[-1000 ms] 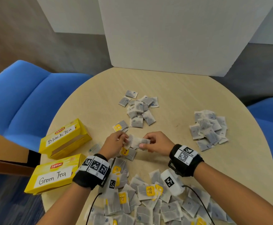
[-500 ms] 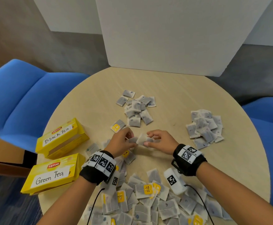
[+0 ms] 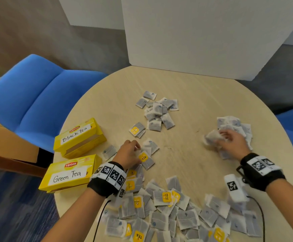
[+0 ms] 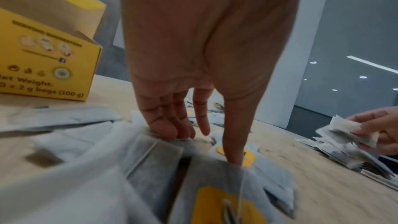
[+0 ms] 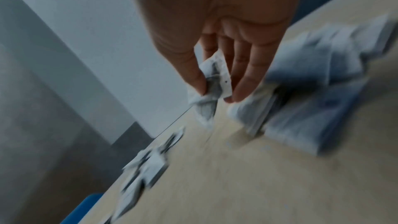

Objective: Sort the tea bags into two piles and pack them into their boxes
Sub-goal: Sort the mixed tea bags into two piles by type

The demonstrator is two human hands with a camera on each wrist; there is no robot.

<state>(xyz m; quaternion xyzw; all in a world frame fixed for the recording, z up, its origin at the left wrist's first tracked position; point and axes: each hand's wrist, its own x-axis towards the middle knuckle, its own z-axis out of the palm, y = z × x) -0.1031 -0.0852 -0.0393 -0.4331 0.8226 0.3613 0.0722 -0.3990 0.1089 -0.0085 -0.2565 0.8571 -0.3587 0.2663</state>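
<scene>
Sorting is shown partly done. Head view: two piles (image 3: pixel 158 111) (image 3: pixel 234 130) are formed far and right; many tea bags (image 3: pixel 177 213) lie unsorted near; both boxes (image 3: pixel 79 137) (image 3: pixel 70 173) are unpacked. Left wrist view: left hand (image 4: pixel 193 91), fingers straight, presses bags. Right wrist view: right hand (image 5: pixel 224 43) pinches one bag (image 5: pixel 212 83) beside the right pile.

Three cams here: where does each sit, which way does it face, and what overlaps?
Head: worn on the head, looks down at the round beige table; both forearms and hands show.
Left wrist: along the left hand toward the white paper tea bags; yellow cardboard box beside it.
Right wrist: along the right hand, which pinches a tea bag.
Shared: left wrist and head both show the right hand.
</scene>
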